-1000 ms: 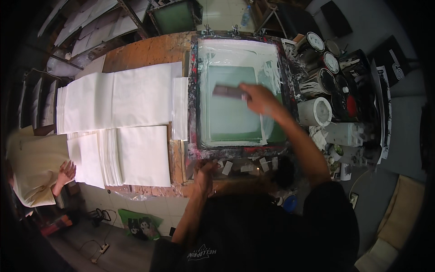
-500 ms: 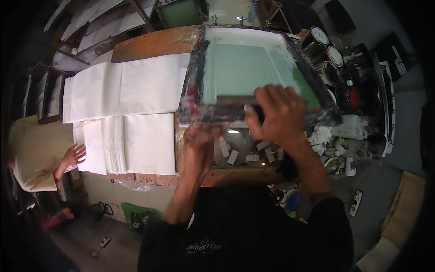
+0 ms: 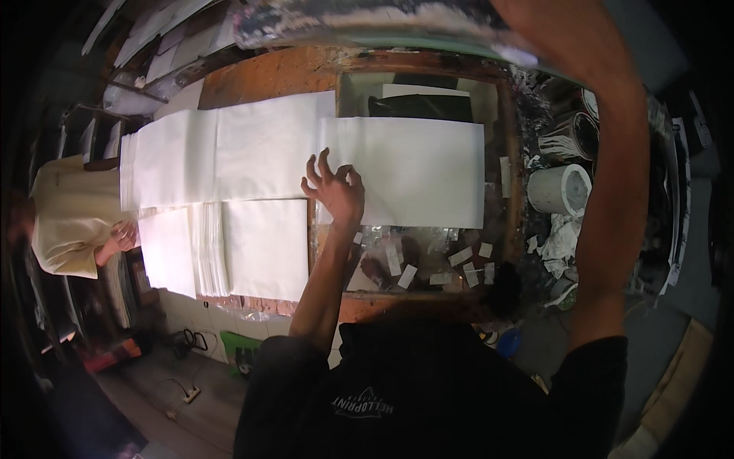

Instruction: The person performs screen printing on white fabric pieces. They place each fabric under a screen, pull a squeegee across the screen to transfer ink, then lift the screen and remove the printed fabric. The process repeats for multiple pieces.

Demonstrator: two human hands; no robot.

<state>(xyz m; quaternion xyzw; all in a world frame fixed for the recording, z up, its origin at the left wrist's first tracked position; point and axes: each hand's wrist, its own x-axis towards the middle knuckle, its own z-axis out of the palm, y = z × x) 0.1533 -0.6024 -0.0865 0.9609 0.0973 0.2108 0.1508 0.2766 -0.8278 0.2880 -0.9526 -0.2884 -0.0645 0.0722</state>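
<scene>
My left hand (image 3: 336,190) hovers over the left end of a white sheet (image 3: 417,172), its fingers apart and curled, holding nothing I can see. The sheet lies flat on the glass-like work surface (image 3: 382,279), beside the white fabric or paper pieces (image 3: 260,145) on the left. My right arm reaches up to the top right; the hand (image 3: 535,30) is cut off at the upper edge and its fingers are hidden. Close by, the paint-stained screen frame (image 3: 359,23) stands raised along the top, only its lower edge showing.
Small tape pieces (image 3: 408,276) dot the near side of the surface. Paint tubs (image 3: 556,190) and crumpled white paper (image 3: 560,243) crowd the right. At the left, another person's hand (image 3: 122,236) is at the edge of a folded white stack (image 3: 212,249).
The screen frame has swung up from the surface, uncovering the white sheet. My right arm has risen with it, and my left hand has left the frame's near edge and moved over the sheet.
</scene>
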